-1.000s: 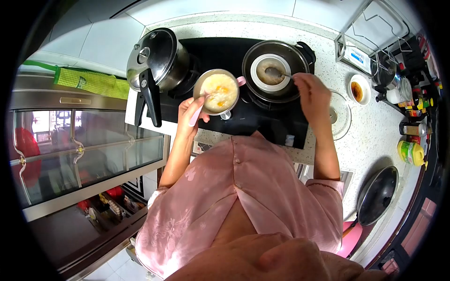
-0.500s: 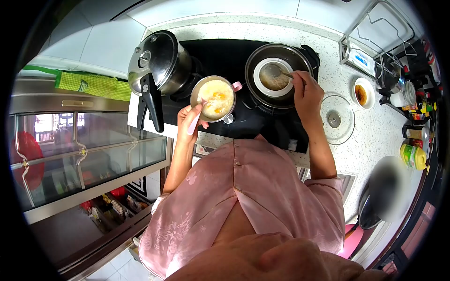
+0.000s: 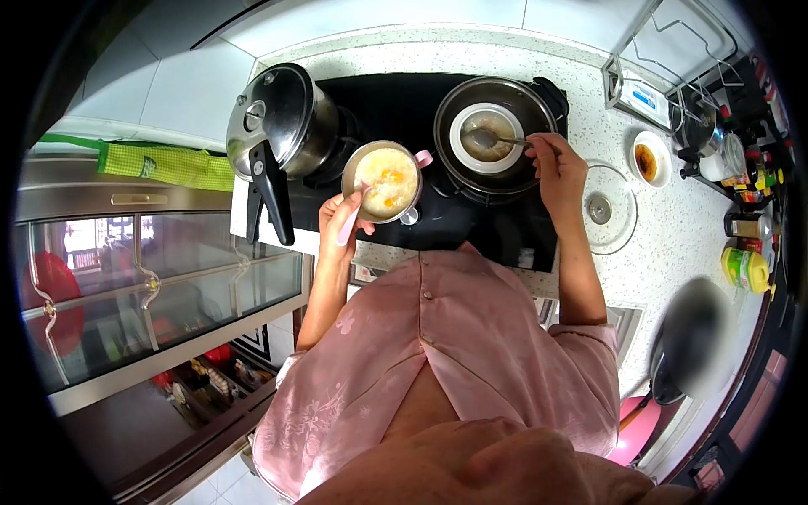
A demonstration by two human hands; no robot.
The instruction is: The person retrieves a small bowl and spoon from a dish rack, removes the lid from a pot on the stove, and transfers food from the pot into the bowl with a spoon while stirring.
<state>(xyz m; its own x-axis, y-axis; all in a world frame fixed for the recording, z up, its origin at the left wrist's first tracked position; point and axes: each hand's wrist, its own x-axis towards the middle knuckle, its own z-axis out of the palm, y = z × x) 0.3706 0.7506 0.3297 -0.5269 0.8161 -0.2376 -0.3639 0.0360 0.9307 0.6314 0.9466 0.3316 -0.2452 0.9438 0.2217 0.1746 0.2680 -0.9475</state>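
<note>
Head view shows the left hand (image 3: 341, 220) grasping the pink-handled steel bowl of yellowish porridge (image 3: 384, 180) left of the dark wok (image 3: 492, 139), where the right hand (image 3: 559, 168) grasps a metal spoon (image 3: 497, 140) dipped in the white bowl (image 3: 486, 139); scooping goes best level and slow.

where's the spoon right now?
Head view: the spoon is in the right hand, its tip inside the white bowl that sits in the pot on the stove's right burner.
</note>
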